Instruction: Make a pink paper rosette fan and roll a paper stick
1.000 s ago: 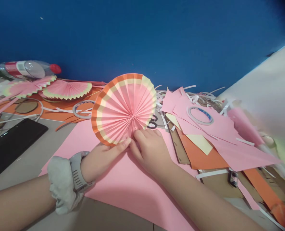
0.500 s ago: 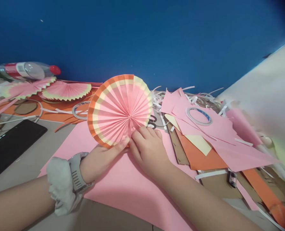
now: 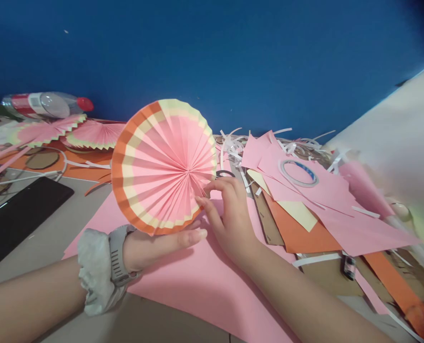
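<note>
A round pleated paper fan stands tilted up in front of me, pink in the middle with pale yellow and orange bands at the rim. My right hand pinches the folds at its lower right edge between thumb and forefinger. Below the fan is my left hand, wearing a grey watch and a pale scrunchie. Its thumb is stretched out, lifted off the paper, and its other fingers lie mostly hidden behind the fan. A large pink sheet lies beneath both hands.
More pleated fans and a plastic bottle lie at the back left, with a black phone nearer. On the right are pink paper pieces, a tape roll, orange paper, cardboard and white strips. A blue wall rises behind.
The fan has shifted left, closer, and turned counterclockwise. My left thumb has come off its lower edge and straightened. My right hand has opened from a closed grasp into a fingertip pinch.
</note>
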A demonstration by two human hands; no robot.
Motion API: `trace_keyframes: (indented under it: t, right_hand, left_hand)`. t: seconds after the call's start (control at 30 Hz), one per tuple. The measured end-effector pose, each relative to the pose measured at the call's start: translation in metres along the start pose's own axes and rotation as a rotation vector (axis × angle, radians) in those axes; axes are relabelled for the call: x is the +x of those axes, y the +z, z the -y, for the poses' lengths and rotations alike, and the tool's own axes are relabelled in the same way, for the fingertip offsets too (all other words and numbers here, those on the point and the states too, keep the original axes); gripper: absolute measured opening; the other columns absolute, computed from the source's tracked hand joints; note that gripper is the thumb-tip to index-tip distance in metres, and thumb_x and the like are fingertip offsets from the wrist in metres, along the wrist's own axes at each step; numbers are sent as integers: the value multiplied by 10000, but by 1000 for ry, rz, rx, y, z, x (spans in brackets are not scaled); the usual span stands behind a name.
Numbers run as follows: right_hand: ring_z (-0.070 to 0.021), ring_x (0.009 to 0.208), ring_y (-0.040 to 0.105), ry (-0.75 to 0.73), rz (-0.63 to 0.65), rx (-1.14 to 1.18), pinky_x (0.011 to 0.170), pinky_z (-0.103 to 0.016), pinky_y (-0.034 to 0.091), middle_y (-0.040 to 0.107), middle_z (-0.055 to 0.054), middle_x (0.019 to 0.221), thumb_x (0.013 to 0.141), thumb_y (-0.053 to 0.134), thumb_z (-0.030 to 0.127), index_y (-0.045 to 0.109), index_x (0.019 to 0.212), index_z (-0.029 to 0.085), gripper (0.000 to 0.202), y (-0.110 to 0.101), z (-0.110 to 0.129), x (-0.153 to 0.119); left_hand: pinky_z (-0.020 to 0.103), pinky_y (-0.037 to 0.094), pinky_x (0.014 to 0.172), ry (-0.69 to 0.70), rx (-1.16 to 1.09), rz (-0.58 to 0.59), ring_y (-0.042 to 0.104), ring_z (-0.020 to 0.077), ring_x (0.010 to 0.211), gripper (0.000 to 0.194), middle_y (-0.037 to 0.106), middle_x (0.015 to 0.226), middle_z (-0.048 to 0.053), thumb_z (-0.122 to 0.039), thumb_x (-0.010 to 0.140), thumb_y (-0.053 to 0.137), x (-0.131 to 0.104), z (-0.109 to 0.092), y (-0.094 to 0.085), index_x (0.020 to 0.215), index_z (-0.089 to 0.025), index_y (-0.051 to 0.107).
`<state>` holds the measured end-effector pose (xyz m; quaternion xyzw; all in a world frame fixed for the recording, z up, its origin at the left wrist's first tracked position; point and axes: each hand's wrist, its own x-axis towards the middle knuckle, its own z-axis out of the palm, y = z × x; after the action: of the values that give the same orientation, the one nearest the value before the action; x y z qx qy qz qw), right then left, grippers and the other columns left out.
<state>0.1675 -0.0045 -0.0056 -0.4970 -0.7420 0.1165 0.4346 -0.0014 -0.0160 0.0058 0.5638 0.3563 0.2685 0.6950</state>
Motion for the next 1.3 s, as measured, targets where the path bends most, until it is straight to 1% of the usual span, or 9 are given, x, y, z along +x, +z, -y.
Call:
trace_keyframes:
  t: [0.1,0.3,0.4,0.53,0.7,0.77,0.9,1.1,1.3]
  right_hand:
    - [-195,981,485,28,14,35,882,-368,394,543,-45,959,881,535,191,516,916,221,50,-1,1,0]
    - [-209,980,496,63,16,10,879,-385,385,558,-43,952,884,535,222,512,890,225,23,-1,3,-1]
    - [-217,992,500,69,22,-20,879,-393,371,561,-48,957,886,532,239,512,889,222,26,0,4,-2]
    - [-211,1012,496,41,21,-35,896,-387,360,554,-52,969,882,541,254,518,883,215,46,-1,5,-4]
    - [-218,1052,497,21,20,-68,922,-398,342,587,-56,1018,869,569,270,523,1001,228,146,-2,4,-5]
    - [-219,1057,500,27,14,-90,921,-396,332,585,-54,1030,866,574,280,536,987,232,135,-2,5,-5]
    - [-209,1018,522,52,15,-92,890,-391,315,595,-37,992,875,561,256,548,925,231,57,-1,5,-4]
    - [-194,923,535,67,3,-22,826,-374,351,588,-21,903,876,552,213,534,858,229,30,-1,1,-3]
    - [-182,918,529,82,16,7,835,-367,345,580,-13,899,870,564,217,531,857,224,35,-2,2,-3]
  left_hand:
    - [502,269,1115,-63,-4,18,384,274,1314,546,550,1322,37,-484,807,598,-1,0,1,1316,-338,464]
    - [496,285,1109,-6,-12,70,293,264,1363,617,496,1373,31,-438,801,622,3,-5,2,1365,-358,387]
    - [508,271,1109,1,-10,96,272,268,1371,618,479,1387,35,-405,799,632,2,-4,1,1364,-357,387]
    - [515,248,1113,3,-28,82,268,273,1372,650,467,1396,53,-424,780,649,0,0,-1,1368,-331,389]
    - [495,239,1122,20,-27,144,291,263,1364,615,478,1388,55,-465,795,618,1,3,-3,1356,-324,409]
    - [493,238,1123,16,-34,150,298,263,1361,612,486,1382,50,-474,791,620,2,3,-4,1350,-330,417]
    - [508,264,1109,-19,-40,104,315,276,1352,631,505,1365,44,-489,763,642,-1,0,-2,1340,-350,429]
    - [526,341,1062,-118,-12,-75,329,312,1339,689,538,1331,28,-471,657,735,-10,-8,3,1292,-394,481]
    - [503,336,1075,-140,50,-55,303,297,1353,695,523,1346,23,-451,671,732,-10,-7,3,1309,-385,463]
